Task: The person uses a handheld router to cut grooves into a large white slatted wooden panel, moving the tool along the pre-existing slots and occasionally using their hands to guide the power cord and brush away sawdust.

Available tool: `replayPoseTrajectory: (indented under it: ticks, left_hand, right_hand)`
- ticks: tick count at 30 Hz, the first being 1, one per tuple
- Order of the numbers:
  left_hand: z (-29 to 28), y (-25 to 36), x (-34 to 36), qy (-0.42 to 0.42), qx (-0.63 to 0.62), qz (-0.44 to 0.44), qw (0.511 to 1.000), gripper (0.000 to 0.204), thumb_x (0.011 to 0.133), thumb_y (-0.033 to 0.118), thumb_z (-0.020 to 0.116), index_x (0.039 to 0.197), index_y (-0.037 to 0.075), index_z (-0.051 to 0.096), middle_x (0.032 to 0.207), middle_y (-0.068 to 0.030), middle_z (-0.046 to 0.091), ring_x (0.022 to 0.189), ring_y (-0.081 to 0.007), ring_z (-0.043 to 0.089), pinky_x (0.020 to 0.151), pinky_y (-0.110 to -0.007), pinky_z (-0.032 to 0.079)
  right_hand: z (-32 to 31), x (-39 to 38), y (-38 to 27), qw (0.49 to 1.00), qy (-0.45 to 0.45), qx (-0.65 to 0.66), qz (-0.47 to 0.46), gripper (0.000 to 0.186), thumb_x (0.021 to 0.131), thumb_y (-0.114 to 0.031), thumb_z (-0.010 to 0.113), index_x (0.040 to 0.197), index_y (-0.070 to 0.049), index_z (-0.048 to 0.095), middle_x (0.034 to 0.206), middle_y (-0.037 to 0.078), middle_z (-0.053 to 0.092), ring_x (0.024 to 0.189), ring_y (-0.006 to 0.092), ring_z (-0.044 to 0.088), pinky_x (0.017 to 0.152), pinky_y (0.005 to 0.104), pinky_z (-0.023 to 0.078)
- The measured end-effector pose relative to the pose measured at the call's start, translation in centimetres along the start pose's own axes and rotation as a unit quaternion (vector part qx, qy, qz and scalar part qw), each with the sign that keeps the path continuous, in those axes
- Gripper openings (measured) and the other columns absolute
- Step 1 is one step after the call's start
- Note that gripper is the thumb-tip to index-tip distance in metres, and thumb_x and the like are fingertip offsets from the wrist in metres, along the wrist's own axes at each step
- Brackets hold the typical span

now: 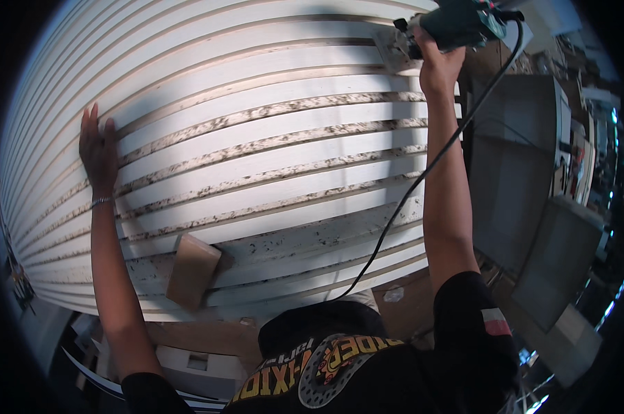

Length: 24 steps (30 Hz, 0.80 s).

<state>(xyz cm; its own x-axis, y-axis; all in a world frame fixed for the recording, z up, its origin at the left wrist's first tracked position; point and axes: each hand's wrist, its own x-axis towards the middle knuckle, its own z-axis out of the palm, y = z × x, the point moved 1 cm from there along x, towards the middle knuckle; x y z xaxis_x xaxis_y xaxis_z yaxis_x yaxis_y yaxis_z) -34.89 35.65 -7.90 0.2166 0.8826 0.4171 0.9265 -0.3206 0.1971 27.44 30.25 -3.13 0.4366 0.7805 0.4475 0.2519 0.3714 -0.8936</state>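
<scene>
A large white slatted panel [270, 148] with long parallel grooves spreads out before me. At its far right edge my right hand [439, 65] is wrapped round a dark green corded power tool [464, 26], whose flat base [395, 52] rests on the panel. The exact kind of tool cannot be made out. My left hand [99, 148] lies on the panel's left part, its fingers stretched out and nothing in it. A brown wooden block [193, 271] sits on the near part of the panel, to the right of my left forearm.
The tool's black cord [422, 176] loops down across the panel's right side toward my body. Grey box-like cabinets [512, 165] stand beyond the right edge. White pieces [198, 362] lie below the near edge. Speckled patches mark several grooves.
</scene>
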Motion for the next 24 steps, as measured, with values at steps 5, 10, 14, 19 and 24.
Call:
replayPoseTrajectory:
  ticks: [5, 10, 14, 19, 24]
  left_hand:
    - [0.6, -0.5, -0.4, 0.013, 0.061, -0.002, 0.998, 0.058, 0.107, 0.049, 0.053, 0.155, 0.017, 0.05, 0.158, -0.0212, 0.047, 0.148, -0.036, 0.043, 0.122, -0.047, 0.033]
    - [0.8, 0.0, -0.4, 0.015, 0.101, -0.019, 0.995, 0.055, 0.106, 0.045, 0.055, 0.153, 0.016, 0.051, 0.158, -0.0196, 0.047, 0.147, -0.0366, 0.044, 0.121, -0.048, 0.035]
    - [0.6, -0.1, -0.4, 0.031, 0.103, -0.019, 0.994, 0.055, 0.105, 0.044, 0.057, 0.152, 0.015, 0.052, 0.158, -0.0199, 0.048, 0.146, -0.0372, 0.045, 0.121, -0.049, 0.035]
    - [1.3, -0.1, -0.7, 0.047, 0.078, -0.031, 0.995, 0.057, 0.104, 0.046, 0.058, 0.15, 0.012, 0.053, 0.158, -0.0201, 0.048, 0.147, -0.037, 0.044, 0.122, -0.05, 0.033]
    - [0.1, 0.0, -0.9, 0.023, 0.041, -0.032, 0.998, 0.059, 0.105, 0.047, 0.056, 0.151, 0.01, 0.052, 0.159, -0.0204, 0.045, 0.15, -0.0365, 0.039, 0.125, -0.049, 0.028]
  right_hand:
    - [3.5, -1.3, -0.2, 0.998, -0.034, 0.039, 0.023, 0.03, 0.083, -0.009, 0.081, 0.109, -0.001, 0.069, 0.102, 0.004, 0.071, 0.092, 0.0139, 0.066, 0.085, 0.0312, 0.052]
    - [7.5, -2.7, -0.8, 0.994, -0.083, 0.06, 0.041, 0.033, 0.085, 0.0, 0.075, 0.116, 0.001, 0.063, 0.106, 0.007, 0.068, 0.096, 0.0167, 0.066, 0.092, 0.032, 0.052]
    - [11.2, -3.6, -1.1, 0.989, -0.109, 0.08, 0.054, 0.031, 0.086, 0.001, 0.074, 0.115, 0.003, 0.063, 0.106, 0.008, 0.068, 0.098, 0.0171, 0.066, 0.093, 0.0319, 0.051]
    - [16.3, -5.3, -2.3, 0.985, -0.14, 0.084, 0.055, 0.03, 0.086, 0.001, 0.074, 0.114, 0.002, 0.063, 0.106, 0.008, 0.068, 0.098, 0.0169, 0.066, 0.093, 0.032, 0.051]
    - [22.2, -7.1, -4.2, 0.981, -0.158, 0.085, 0.069, 0.032, 0.085, -0.002, 0.076, 0.115, 0.002, 0.063, 0.107, 0.008, 0.068, 0.098, 0.0169, 0.066, 0.093, 0.0328, 0.051]
